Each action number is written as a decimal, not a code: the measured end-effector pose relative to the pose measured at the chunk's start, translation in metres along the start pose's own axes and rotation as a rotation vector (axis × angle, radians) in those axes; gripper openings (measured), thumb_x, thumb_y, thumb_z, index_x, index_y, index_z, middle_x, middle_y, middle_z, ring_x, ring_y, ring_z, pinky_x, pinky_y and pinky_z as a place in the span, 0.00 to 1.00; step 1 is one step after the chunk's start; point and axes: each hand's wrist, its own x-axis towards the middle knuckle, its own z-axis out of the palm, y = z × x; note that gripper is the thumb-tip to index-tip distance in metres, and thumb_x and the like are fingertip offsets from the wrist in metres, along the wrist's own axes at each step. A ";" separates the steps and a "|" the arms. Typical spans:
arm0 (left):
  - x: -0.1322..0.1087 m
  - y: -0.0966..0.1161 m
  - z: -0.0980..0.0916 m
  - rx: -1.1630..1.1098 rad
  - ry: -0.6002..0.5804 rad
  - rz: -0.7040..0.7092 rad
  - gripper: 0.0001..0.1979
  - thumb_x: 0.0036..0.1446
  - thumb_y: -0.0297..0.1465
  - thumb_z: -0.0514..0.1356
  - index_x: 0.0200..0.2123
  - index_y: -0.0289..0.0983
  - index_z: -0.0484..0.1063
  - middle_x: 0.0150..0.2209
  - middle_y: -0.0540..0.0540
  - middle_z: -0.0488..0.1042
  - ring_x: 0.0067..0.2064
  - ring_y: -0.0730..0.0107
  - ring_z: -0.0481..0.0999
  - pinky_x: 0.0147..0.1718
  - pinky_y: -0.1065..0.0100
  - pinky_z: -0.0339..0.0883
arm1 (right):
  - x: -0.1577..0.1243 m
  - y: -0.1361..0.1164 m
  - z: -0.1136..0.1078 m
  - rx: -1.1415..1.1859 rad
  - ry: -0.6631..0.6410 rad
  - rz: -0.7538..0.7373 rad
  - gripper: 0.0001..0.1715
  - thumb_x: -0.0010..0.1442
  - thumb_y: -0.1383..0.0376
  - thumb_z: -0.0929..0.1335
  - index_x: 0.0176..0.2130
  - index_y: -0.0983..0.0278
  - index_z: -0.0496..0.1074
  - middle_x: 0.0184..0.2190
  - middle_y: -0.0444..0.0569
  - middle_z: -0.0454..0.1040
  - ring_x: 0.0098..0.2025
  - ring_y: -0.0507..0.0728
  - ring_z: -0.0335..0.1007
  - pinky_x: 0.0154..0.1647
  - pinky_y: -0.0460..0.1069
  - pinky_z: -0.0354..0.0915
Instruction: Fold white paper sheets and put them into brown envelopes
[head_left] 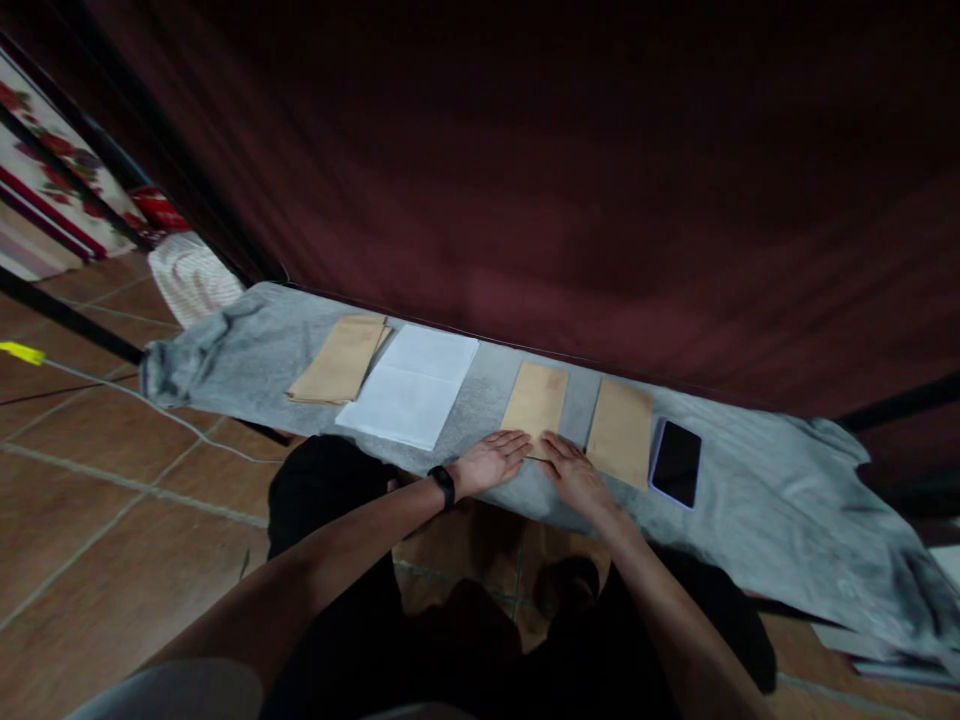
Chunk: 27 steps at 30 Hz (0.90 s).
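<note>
My left hand (491, 459) lies flat with fingers stretched out on the near edge of a brown envelope (537, 398) in the middle of the grey cloth-covered bench (757, 480). My right hand (573, 470) rests open beside it, fingertips touching the same envelope's near right corner. A black band sits on my left wrist. A second brown envelope (622, 430) lies just right of my right hand. Left of my hands is a stack of white paper sheets (411, 385), and further left a small pile of brown envelopes (341, 358).
A dark phone (676, 462) lies at the right of the second envelope. A dark red curtain (570, 170) hangs behind the bench. Brown tiled floor (97, 470) spreads to the left, with a white cable and a striped bundle (191, 275).
</note>
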 end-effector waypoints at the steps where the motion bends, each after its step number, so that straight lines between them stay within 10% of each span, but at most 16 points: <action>1: 0.000 -0.001 -0.001 -0.021 0.004 -0.008 0.20 0.70 0.32 0.49 0.62 0.36 0.66 0.66 0.41 0.65 0.68 0.64 0.61 0.66 0.59 0.55 | 0.001 -0.002 -0.002 0.003 0.001 0.016 0.28 0.69 0.64 0.60 0.65 0.64 0.63 0.67 0.55 0.63 0.67 0.60 0.59 0.69 0.58 0.56; 27: 0.004 -0.012 -0.004 -0.209 0.089 -0.055 0.20 0.69 0.28 0.47 0.59 0.39 0.69 0.61 0.45 0.71 0.62 0.68 0.69 0.62 0.60 0.65 | -0.001 -0.032 0.008 -0.015 0.097 -0.039 0.29 0.69 0.65 0.60 0.67 0.63 0.60 0.67 0.52 0.62 0.68 0.58 0.57 0.71 0.59 0.53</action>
